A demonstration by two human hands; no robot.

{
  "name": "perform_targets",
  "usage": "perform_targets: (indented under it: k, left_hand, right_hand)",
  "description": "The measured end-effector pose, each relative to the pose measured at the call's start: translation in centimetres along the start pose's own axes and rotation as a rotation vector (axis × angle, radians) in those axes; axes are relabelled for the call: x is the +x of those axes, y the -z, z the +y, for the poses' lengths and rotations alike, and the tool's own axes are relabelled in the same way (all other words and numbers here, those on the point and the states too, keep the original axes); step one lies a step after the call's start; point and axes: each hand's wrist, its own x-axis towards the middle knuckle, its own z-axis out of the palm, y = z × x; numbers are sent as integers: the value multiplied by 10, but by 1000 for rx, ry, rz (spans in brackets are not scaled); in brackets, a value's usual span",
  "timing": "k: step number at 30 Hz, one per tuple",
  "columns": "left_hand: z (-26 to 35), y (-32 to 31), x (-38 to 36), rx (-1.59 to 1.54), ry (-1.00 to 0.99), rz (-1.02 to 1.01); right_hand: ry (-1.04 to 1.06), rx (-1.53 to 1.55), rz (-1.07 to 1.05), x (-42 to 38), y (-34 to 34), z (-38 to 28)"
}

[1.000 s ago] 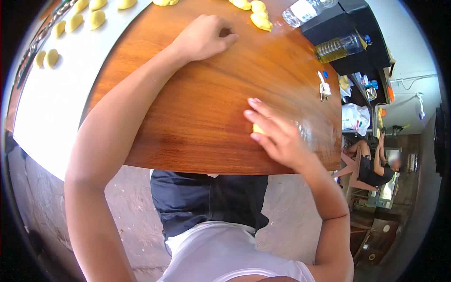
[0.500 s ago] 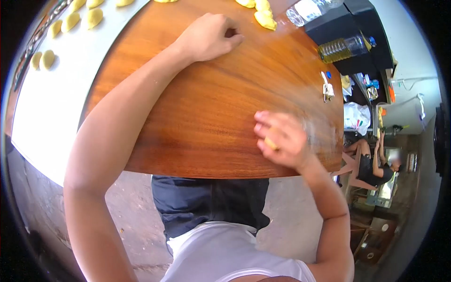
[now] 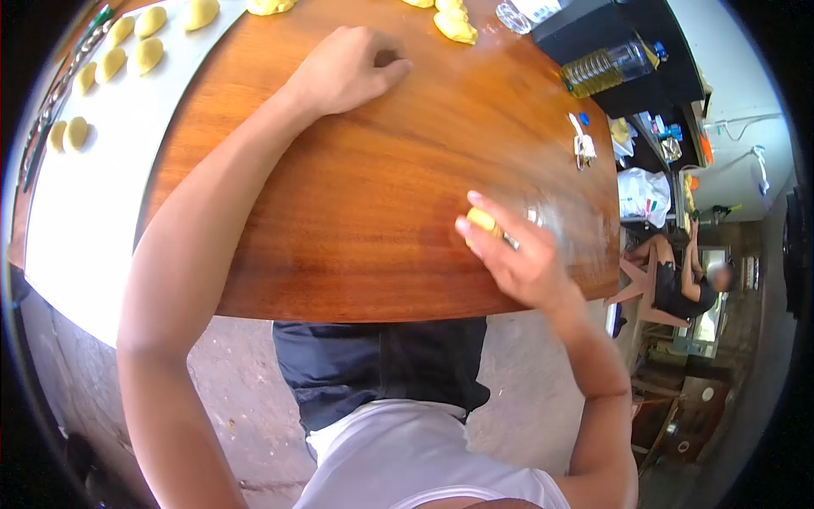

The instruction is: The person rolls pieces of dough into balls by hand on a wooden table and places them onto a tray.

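Observation:
My right hand [image 3: 521, 254] is just over the wooden table [image 3: 339, 229], with a small piece of yellow dough [image 3: 482, 220] between its thumb and fingers. My left hand [image 3: 343, 72] rests on the table farther away, loosely curled into a fist with a gap at the thumb, and no object shows in it. At the far edge of the view, beyond my left hand, lie a yellow dough lump [image 3: 271, 5] and some larger dough pieces [image 3: 455, 26]. Several smooth dough balls [image 3: 149, 54] sit on a white surface [image 3: 93, 195] at the left.
At the back right, a bottle of yellow oil [image 3: 602, 72] lies by a black box [image 3: 627, 34], near a clear bottle [image 3: 515, 15]. Keys [image 3: 585, 151] and a blue cap [image 3: 583, 119] are on the table's right side. A seated person [image 3: 682, 280] is at far right.
My right hand has turned, and its fingers now pinch the dough piece, which shows more. My left hand stays curled on the table. The view has shifted slightly.

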Motion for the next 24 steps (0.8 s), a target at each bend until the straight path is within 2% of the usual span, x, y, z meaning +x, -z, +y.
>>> perform_targets:
  k: [5, 7, 8, 11, 13, 17, 19, 21, 23, 24]
  left_hand:
    - [3, 1, 0, -28, -42, 8]
    - [5, 3, -3, 9, -24, -7]
    - [4, 3, -3, 7, -18, -6]
    - [-1, 1, -2, 23, -5, 12]
    - [-2, -3, 0, -11, -59, 28]
    - [-2, -7, 4, 24, -48, 12]
    - [-5, -8, 2, 15, -76, 21]
    - [-6, -2, 2, 6, -102, 44]
    - [-5, 1, 1, -19, -58, -8]
    - [-3, -1, 0, -26, -57, -6]
  right_hand:
    - [-105, -259, -77, 66, -12, 32]
    - [-93, 45, 252, 95, -41, 25]
    - [-91, 49, 247, 91, -39, 16]
    - [-57, 136, -47, 52, -17, -33]
    - [-108, 98, -68, 14, -13, -29]
    - [-210, 116, -103, 9, 3, 1]
    - [-74, -232, -20, 55, 6, 20]
    - [-38, -165, 184, 90, -24, 43]
    - [-48, -6, 232, 107, -41, 30]
    - [-30, 75, 174, 104, -41, 6]
